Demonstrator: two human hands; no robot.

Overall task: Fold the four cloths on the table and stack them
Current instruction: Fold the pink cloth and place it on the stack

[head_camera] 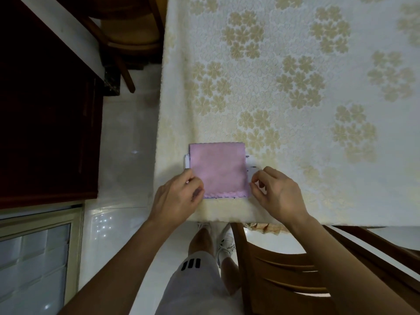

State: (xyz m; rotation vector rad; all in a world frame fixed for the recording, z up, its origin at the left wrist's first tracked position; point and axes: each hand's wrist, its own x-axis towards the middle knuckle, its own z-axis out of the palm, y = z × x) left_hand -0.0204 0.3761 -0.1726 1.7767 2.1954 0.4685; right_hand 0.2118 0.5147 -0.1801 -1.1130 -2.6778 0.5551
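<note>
1. Nearest the camera are the person's legs in pale shorts [193,280] and white shoes [225,242], standing on a glossy white floor [127,137] at the table's near edge. One wooden chair [284,269] sits just to their right, and a second chair [127,30] stands at the far left corner.
2. Two bare forearms reach up to the table [318,110], which is covered by a cream cloth with tan flower clusters.
3. The left hand [179,192] curls its fingers over the near left corner of a pink cloth [218,169], apparently pinching it, probably to square the edges.
4. The right hand [277,192] hovers just beside the near right corner, thumb and forefinger bent toward each other. Whether they grasp any fabric I cannot tell.
5. The pink cloth lies folded into a square near the table's front left corner, on top of the stack.
6. White edges [187,161] peek out beneath it on both sides. I can count one pink cloth and at least one white layer. The full four cannot be confirmed.
</note>
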